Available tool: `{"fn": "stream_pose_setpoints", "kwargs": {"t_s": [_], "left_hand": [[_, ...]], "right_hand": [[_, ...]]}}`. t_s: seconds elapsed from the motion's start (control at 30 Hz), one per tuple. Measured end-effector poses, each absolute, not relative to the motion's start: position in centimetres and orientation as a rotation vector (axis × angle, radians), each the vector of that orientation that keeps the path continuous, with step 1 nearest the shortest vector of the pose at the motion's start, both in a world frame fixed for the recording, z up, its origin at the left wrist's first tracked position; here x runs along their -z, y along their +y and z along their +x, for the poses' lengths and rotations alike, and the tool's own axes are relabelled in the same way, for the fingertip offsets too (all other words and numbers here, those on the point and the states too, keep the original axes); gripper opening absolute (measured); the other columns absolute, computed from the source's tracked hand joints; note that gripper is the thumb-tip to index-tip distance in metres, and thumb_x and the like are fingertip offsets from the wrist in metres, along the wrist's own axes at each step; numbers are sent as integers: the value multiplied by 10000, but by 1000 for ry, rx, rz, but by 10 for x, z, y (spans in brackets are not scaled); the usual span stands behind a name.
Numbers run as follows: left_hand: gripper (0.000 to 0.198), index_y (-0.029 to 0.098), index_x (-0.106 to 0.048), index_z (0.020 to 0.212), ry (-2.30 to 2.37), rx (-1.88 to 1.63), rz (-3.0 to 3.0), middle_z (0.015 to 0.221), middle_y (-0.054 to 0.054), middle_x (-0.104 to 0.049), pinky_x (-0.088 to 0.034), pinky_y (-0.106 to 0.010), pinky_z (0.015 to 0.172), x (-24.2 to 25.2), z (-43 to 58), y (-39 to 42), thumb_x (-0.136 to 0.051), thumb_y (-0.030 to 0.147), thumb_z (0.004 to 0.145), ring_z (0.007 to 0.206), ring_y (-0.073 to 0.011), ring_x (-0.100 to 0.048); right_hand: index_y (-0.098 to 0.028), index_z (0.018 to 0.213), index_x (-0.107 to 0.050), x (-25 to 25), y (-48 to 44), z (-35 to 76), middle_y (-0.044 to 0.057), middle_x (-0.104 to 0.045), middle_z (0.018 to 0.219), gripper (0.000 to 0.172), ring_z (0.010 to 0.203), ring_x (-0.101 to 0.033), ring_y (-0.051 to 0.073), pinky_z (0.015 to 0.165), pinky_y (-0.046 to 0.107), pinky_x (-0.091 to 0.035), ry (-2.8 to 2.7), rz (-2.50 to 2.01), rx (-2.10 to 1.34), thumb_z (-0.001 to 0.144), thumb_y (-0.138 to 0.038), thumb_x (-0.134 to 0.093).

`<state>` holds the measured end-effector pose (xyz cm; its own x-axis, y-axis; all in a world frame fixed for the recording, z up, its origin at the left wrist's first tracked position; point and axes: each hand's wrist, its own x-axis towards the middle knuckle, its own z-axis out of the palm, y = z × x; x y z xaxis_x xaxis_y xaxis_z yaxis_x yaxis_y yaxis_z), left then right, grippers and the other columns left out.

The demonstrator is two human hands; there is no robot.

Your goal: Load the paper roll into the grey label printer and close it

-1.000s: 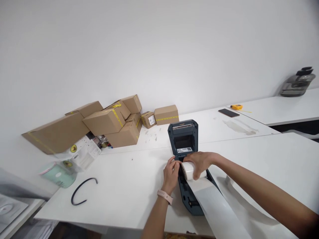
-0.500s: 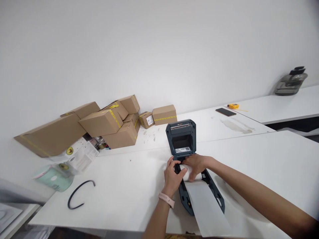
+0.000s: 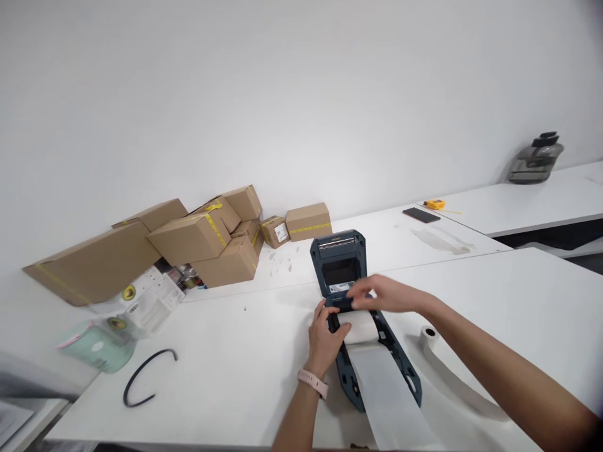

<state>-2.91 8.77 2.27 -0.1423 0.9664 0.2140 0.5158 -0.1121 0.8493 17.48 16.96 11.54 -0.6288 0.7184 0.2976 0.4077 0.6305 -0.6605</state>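
- Step in hand, by the look of it: seating the paper roll in the printer, with its lid up at 12 o'clock.
- Roll sits in the bay, just below the hinge; strip runs out over the front toward 5.
- Left hand: at the roll's 9, thumb and fingers parted around the bay edge. Can't tell if it grips.
- Right hand: at 1, over the hinge, half curled, fingers apart, nothing held. Blurred; contact unclear.
- Next move probably calls for checking the roll sits square, strip flat, fingers clear before closing.
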Motion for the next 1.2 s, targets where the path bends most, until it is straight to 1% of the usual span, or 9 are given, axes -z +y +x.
{"fn": "stream_pose_setpoints", "kwargs": {"t_s": [0.1, 0.23, 0.33, 0.43, 0.53, 0.73, 1.0, 1.13, 1.2], "left_hand": [[279, 250, -693, 1058, 1658, -1192, 1638, 1503, -97, -497, -354, -444, 1140, -22, -30, 89, -703, 290, 783, 1416, -295, -439], [289, 249, -702, 1080, 1641, -1201, 1619, 1521, -96, -484, -341, -452, 1157, -24, -28, 85, -695, 312, 798, 1432, -301, -417], [424, 265, -645, 1258, 1576, -1239, 1515, 1580, -84, -413, -334, -437, 1173, -21, -27, 74, -654, 399, 856, 1457, -299, -379], [697, 298, -365, 1523, 1479, -1300, 1241, 1652, -76, -276, -374, -408, 1155, -14, -26, 56, -540, 584, 913, 1477, -291, -346], [826, 320, -160, 1589, 1369, -1364, 959, 1679, -72, -197, -392, -404, 1146, -10, -26, 40, -389, 728, 907, 1477, -284, -354], [717, 375, -227, 1568, 1195, -1513, 834, 1662, -14, -265, -287, -387, 1220, -27, -19, 18, -345, 699, 940, 1498, -223, -321], [835, 294, -240, 1576, 1319, -1380, 892, 1682, -19, -197, -318, -308, 1206, -32, 5, -2, -612, 580, 885, 1538, -237, -208], [863, 270, -207, 1581, 1266, -1387, 802, 1672, -52, -230, -409, -294, 1147, -26, 8, -6, -641, 532, 883, 1511, -252, -286], [867, 261, -194, 1580, 1240, -1372, 781, 1666, -73, -243, -451, -294, 1110, -22, 8, -8, -644, 519, 886, 1489, -261, -334]], "right_hand": [[-227, 785, -699, -142, 179, 179, 45, -720, 828, 413, 822, -657, 232, 785, 361, -514, -1772, -938, -597, 912, -581, -528], [-249, 1154, -658, -162, 207, 164, 85, -663, 1259, 453, 1206, -565, 271, 1052, 454, -414, -1536, -956, -548, 962, -587, -425], [-263, 1211, -653, -164, 217, 153, 67, -690, 1237, 523, 1155, -619, 257, 1011, 445, -467, -1589, -929, -692, 996, -598, -313], [-272, 1155, -667, -154, 199, 154, 42, -700, 1181, 545, 1116, -634, 246, 1000, 431, -478, -1584, -912, -759, 1018, -585, -243], [-304, 1118, -658, -129, 158, 164, 14, -662, 1243, 428, 1225, -571, 238, 1086, 414, -404, -1531, -841, -776, 1030, -533, -308], [-340, 1121, -659, -55, 67, 184, 14, -560, 1424, 301, 1413, -408, 262, 1165, 457, -318, -1544, -797, -843, 1030, -443, -391], [-368, 1168, -692, -8, 31, 191, 16, -574, 1450, 262, 1467, -344, 299, 1206, 573, -246, -1517, -957, -847, 980, -436, -522], [-374, 1407, -506, 6, 29, 188, 35, -419, 1583, 532, 1467, -356, 311, 1186, 567, -309, -1279, -1076, -1013, 908, -533, -596], [-352, 1456, -451, 15, 27, 186, 63, -417, 1585, 648, 1455, -380, 324, 1161, 560, -358, -1197, -1124, -1111, 872, -582, -611]]}}
